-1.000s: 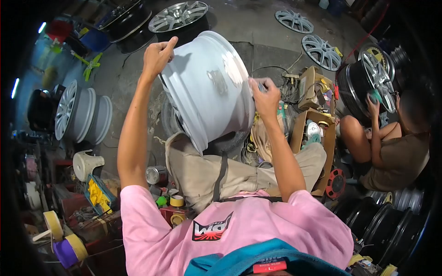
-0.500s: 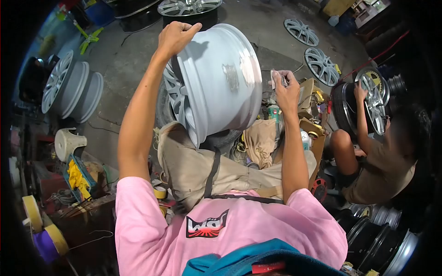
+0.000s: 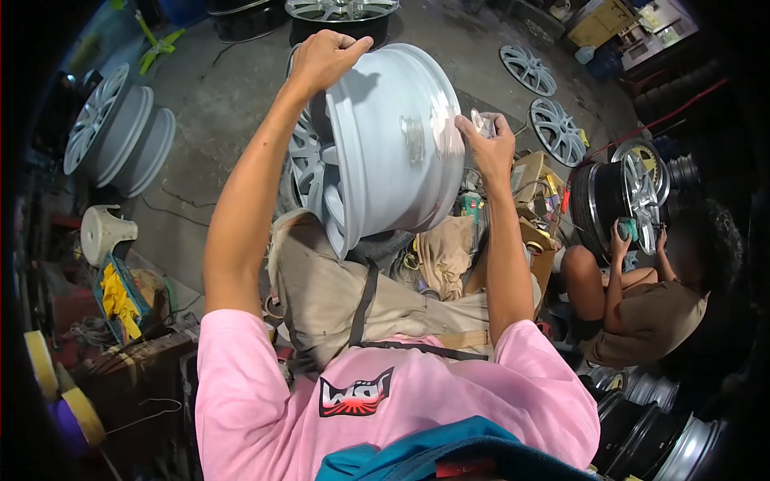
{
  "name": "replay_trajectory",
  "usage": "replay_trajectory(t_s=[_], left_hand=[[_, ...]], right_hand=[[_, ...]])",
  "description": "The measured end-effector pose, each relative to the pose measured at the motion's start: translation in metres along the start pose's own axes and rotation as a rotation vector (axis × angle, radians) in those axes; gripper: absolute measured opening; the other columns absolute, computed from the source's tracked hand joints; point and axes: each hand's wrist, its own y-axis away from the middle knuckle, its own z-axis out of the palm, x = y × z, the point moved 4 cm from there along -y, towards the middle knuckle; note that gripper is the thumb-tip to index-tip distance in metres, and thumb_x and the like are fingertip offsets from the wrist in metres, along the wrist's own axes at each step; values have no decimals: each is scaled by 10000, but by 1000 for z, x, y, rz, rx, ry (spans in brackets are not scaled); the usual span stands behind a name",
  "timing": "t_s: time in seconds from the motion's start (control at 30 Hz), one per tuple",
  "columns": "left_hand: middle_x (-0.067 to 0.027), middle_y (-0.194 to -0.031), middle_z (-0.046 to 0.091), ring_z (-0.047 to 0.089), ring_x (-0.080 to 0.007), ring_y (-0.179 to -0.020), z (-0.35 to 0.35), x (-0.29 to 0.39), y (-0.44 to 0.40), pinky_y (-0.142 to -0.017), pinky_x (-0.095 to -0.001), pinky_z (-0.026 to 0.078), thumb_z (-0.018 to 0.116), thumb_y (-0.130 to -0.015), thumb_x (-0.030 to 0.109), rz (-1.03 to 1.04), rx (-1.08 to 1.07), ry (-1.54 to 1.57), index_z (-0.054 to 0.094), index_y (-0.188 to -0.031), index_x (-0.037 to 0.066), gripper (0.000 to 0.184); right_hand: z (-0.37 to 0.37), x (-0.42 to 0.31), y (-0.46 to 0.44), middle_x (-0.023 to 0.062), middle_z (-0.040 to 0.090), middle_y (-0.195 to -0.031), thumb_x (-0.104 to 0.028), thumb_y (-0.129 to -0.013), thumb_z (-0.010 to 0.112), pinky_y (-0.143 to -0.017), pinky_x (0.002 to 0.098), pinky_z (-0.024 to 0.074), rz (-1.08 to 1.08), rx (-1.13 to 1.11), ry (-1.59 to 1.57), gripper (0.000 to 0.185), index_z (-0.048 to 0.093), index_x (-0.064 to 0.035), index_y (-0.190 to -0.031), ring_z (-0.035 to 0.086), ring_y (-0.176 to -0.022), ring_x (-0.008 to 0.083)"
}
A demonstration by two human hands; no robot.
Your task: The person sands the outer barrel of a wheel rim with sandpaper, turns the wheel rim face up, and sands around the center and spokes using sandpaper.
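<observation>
A grey-white wheel rim (image 3: 385, 160) stands on its side before my knees, its spoked face turned left. Two patches mark its barrel: a dull grey one and a paler whitish one by the right edge. My left hand (image 3: 327, 61) grips the rim's upper left edge, fingers curled over it and partly hidden. My right hand (image 3: 491, 151) is closed on a small, crumpled whitish piece, perhaps sandpaper (image 3: 482, 123). The thumb tip of that hand is at the rim's right edge, beside the pale patch; whether it touches I cannot tell.
A co-worker (image 3: 650, 313) sits at right, holding a green object against another wheel (image 3: 597, 204). Spoked wheel faces (image 3: 557, 132) lie on the floor beyond. Grey rims (image 3: 120, 136) and a white stool (image 3: 106, 232) stand left. A beige cloth (image 3: 445, 252) lies below the rim.
My right hand has moved left and up to the rim's edge. The co-worker's hand has come down from the top of the other wheel and now holds a green object.
</observation>
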Motion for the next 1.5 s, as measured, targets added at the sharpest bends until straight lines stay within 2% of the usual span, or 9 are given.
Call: replay_trajectory(t_s=[0.27, 0.47, 0.67, 0.73, 0.77, 0.97, 1.03, 1.33, 1.5], left_hand=[[-17, -547, 513, 501, -155, -564, -1, 2, 0, -641, -348, 453, 682, -930, 601, 3, -5, -2, 616, -609, 42, 649], [-4, -546, 494, 474, -147, -562, -1, 1, 0, -629, -340, 441, 691, -931, 588, -5, 21, -1, 600, -601, 46, 641], [-4, -543, 495, 476, -144, -563, -2, 1, -1, -633, -344, 444, 691, -930, 594, 9, 13, 12, 587, -591, 55, 646], [-88, -654, 701, 706, -289, -676, -5, 2, 0, -760, -407, 541, 668, -900, 600, -56, -86, -36, 807, -804, 79, 548], [-88, -654, 701, 706, -289, -676, -5, 3, 0, -760, -407, 541, 668, -900, 600, -58, -84, -35, 807, -804, 79, 548], [-71, -618, 668, 672, -265, -631, -3, 2, 2, -735, -389, 530, 671, -898, 599, -35, -51, -20, 788, -775, 71, 555], [20, -526, 443, 426, -122, -542, -3, 3, 3, -601, -333, 408, 698, -938, 578, -2, 22, 48, 531, -557, 70, 657], [58, -518, 423, 387, -76, -532, 3, -4, 4, -572, -302, 358, 721, -947, 530, -21, 81, 162, 495, -539, 89, 642], [66, -518, 420, 377, -60, -527, -1, -5, 2, -552, -298, 330, 721, -955, 516, -34, 68, 170, 487, -534, 97, 638]], right_hand=[[19, -3, -41, 119, 764, -903, -361, -735, 939, -762, 330, 543, 20, -28, 99, 535, 728, 36, -1024, 670, -799, 164], [4, -7, -15, 106, 751, -915, -363, -761, 926, -766, 327, 535, 111, -72, 67, 512, 741, 23, -1041, 660, -812, 170], [-23, 4, 3, 64, 730, -891, -395, -881, 870, -724, 300, 514, 161, -115, -10, 468, 738, 18, -1058, 623, -794, 129], [-22, 1, 2, 30, 699, -844, -388, -961, 800, -694, 288, 492, 219, -196, -91, 415, 734, 12, -1050, 593, -769, 102], [-20, -1, 2, 30, 699, -844, -388, -961, 800, -694, 288, 492, 218, -199, -90, 415, 734, 12, -1050, 593, -769, 102], [-1, -7, 3, 36, 665, -770, -375, -1014, 721, -692, 310, 482, -53, -177, 97, 395, 712, 19, -1040, 567, -724, 115], [-2, -7, 5, 71, 670, -754, -374, -1011, 715, -696, 324, 487, -38, -146, 120, 402, 709, 27, -1017, 567, -716, 134], [8, -10, -16, 100, 653, -696, -365, -955, 764, -658, 346, 479, -112, -80, 208, 409, 714, 38, -915, 550, -680, 138], [3, -17, -14, 94, 643, -671, -353, -931, 786, -642, 339, 470, -35, -112, 214, 393, 723, 31, -879, 530, -666, 122]])
